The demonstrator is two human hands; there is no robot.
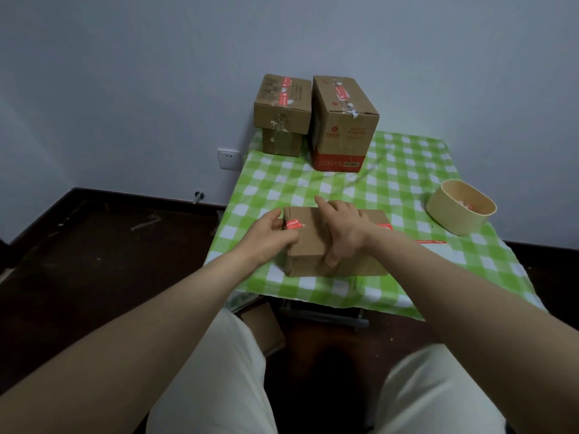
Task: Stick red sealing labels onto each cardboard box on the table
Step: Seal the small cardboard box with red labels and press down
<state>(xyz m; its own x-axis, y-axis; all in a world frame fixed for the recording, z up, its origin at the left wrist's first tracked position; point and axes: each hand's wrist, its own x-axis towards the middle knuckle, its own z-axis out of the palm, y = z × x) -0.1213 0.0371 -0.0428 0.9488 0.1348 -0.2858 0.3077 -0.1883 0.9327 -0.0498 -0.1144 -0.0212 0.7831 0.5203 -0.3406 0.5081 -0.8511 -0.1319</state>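
A flat cardboard box (pixel 308 245) lies near the front edge of the table (pixel 407 183) with its green checked cloth. A red label (pixel 293 224) sits at the box's left top edge. My left hand (pixel 269 238) grips the box's left end, thumb next to the label. My right hand (pixel 340 228) rests across the box's top, fingers spread, index finger pointing away. Another red label (pixel 384 227) shows at the box's right end. At the back stand two small stacked boxes (pixel 282 115) and a tall box (pixel 343 120), each with red labels on top.
A round beige tub (pixel 459 208) with red labels inside stands at the right of the table. A red strip (pixel 430 242) lies on the cloth behind my right forearm. A wall socket (pixel 228 159) is at the left; dark floor lies below.
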